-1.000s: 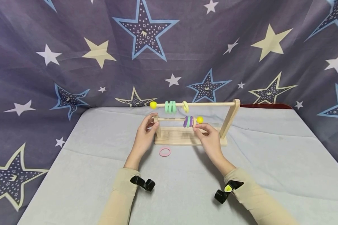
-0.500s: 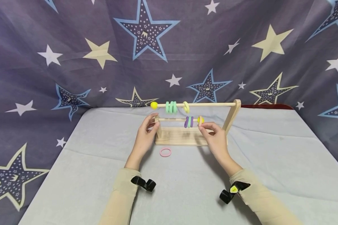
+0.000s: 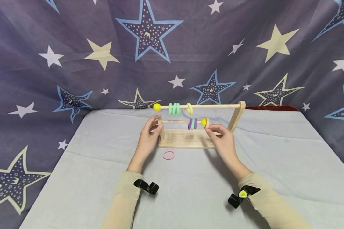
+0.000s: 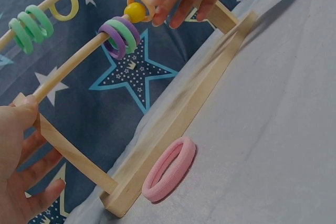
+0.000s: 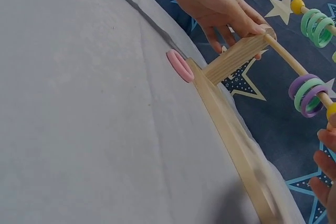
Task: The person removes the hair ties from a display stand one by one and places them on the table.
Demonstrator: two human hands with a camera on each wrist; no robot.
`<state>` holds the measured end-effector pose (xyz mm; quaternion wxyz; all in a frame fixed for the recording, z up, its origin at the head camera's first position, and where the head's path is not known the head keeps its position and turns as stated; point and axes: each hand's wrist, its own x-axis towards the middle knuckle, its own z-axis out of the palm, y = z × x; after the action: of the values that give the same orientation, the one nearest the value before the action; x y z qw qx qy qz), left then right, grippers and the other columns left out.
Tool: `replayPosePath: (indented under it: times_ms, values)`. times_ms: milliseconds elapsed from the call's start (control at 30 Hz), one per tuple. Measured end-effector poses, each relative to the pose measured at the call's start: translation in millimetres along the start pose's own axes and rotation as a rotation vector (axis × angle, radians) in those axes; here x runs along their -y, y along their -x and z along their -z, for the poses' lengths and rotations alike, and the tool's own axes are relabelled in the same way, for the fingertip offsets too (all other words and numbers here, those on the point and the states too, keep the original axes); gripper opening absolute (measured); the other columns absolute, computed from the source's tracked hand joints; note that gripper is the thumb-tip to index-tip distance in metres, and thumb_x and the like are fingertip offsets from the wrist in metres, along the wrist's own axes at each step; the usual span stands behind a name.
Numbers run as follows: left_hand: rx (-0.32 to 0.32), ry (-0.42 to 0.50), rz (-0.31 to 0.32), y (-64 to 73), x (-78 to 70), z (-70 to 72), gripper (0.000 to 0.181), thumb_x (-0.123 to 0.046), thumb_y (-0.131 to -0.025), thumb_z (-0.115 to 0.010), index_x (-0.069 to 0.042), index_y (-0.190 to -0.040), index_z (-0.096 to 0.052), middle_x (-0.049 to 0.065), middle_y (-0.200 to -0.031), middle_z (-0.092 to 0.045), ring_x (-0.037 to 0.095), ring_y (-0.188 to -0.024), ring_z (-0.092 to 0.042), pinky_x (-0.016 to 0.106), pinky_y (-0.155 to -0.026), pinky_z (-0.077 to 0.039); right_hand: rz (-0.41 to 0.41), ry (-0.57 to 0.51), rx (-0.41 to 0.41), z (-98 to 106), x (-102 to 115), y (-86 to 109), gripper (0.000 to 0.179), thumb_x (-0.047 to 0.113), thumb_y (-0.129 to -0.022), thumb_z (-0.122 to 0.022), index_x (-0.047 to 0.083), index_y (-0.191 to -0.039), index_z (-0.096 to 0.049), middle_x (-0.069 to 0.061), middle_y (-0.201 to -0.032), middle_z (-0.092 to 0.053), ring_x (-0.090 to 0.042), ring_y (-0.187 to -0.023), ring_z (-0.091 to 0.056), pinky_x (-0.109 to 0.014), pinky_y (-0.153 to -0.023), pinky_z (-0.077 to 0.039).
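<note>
Standing here, I see the right hand (image 3: 224, 140) pinching a peach ring (image 3: 208, 122) between thumb and fingertips. That ring is at the free end of the lower rod (image 3: 175, 121), right against the yellow ball (image 3: 203, 122) that caps it, on the ball's outer side; I cannot tell whether it partly circles the ball. The left hand (image 3: 147, 137) grips the top of the short post (image 4: 79, 153), where the lower rod is fixed, with the thumb on the near side and the other fingers spread loosely beyond.

Between the hands, two purple rings (image 3: 189, 124) hang on the lower rod with a green ring (image 3: 192, 124) between them, all close to the ball. Behind and higher runs the upper rod (image 3: 215, 106), joined to the tall post (image 3: 236, 116) at the right and tipped by another yellow ball (image 3: 156, 107) at the left. It carries three green rings (image 3: 174, 109) and, a little apart, a tilted yellow ring (image 3: 190, 109).

Both posts rise from a wooden base (image 3: 186, 143) on a pale grey cloth (image 3: 175, 197). A pink ring (image 4: 176, 172) lies flat on the cloth, just in front of the base's left end. A dark star-printed curtain (image 3: 97, 19) hangs behind; beige sleeves (image 3: 120, 197) cover the forearms.
</note>
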<state>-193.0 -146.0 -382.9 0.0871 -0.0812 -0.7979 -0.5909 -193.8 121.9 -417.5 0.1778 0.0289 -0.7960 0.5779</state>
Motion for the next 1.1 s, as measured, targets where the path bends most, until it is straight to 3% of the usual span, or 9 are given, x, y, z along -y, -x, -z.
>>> replayPosePath:
  times_ms: [233,500,833,1100]
  values:
    - [-0.002,0.003,-0.001,0.6,-0.6,0.4,0.042,-0.012,-0.101,-0.058,-0.004,-0.141,-0.05,0.023,-0.132,-0.056,0.035,-0.121,-0.055,0.038,-0.091,-0.045,0.048,0.04,0.038,6.7,-1.9,1.6,0.012,0.01,-0.09,-0.073,0.001,-0.097,-0.073,-0.011,-0.1,-0.072,-0.001,-0.085,-0.06,-0.018,-0.071,-0.047]
    - [0.001,0.005,-0.007,0.0,-1.1,1.1,0.043,-0.013,-0.101,-0.057,-0.002,-0.142,-0.05,0.023,-0.133,-0.055,0.035,-0.121,-0.055,0.042,-0.092,-0.045,0.051,0.075,0.1,12.1,-1.1,6.0,0.012,0.009,-0.09,-0.073,-0.001,-0.097,-0.072,-0.013,-0.101,-0.071,-0.007,-0.085,-0.063,-0.019,-0.071,-0.048]
    - [0.002,0.011,-0.006,-0.2,-1.7,0.5,0.042,-0.011,-0.101,-0.057,-0.002,-0.142,-0.05,0.023,-0.132,-0.056,0.036,-0.12,-0.056,0.041,-0.091,-0.045,0.046,0.121,0.193,11.3,2.6,13.8,0.008,0.008,-0.09,-0.072,0.002,-0.096,-0.071,-0.01,-0.096,-0.072,-0.018,-0.09,-0.066,-0.027,-0.072,-0.049]
    - [0.001,0.013,-0.006,0.3,-0.2,0.8,0.042,-0.012,-0.101,-0.058,-0.003,-0.141,-0.05,0.023,-0.131,-0.056,0.035,-0.12,-0.056,0.041,-0.092,-0.045,0.062,0.209,0.289,7.3,1.9,15.8,0.005,0.007,-0.089,-0.073,0.005,-0.092,-0.07,-0.005,-0.09,-0.071,-0.018,-0.085,-0.063,-0.031,-0.073,-0.051]
